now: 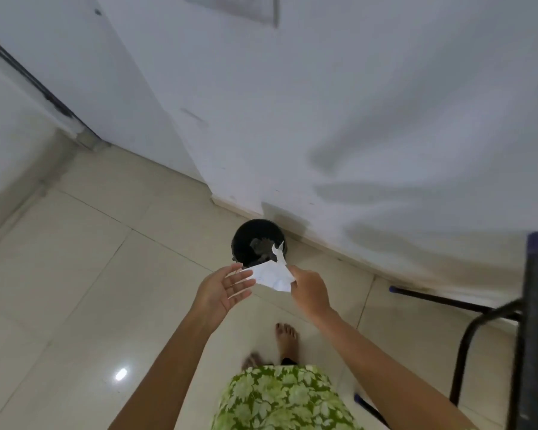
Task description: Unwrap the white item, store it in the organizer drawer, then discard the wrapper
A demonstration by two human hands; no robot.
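A crumpled white paper wrapper [272, 274] hangs between my hands, just in front of and above a small black round bin [255, 240] that stands on the floor by the wall. My right hand [308, 290] pinches the wrapper's right edge. My left hand [224, 288] is open, palm up, fingers spread, with its fingertips at the wrapper's left corner; whether they touch it I cannot tell. The bin holds some grey scraps. The white item and the organizer drawer are out of view.
Beige floor tiles [106, 274] spread out to the left. A white wall [354, 150] runs behind the bin. A black metal chair frame [479, 308] with a dark seat edge stands at the right. My bare feet [286, 336] show below the hands.
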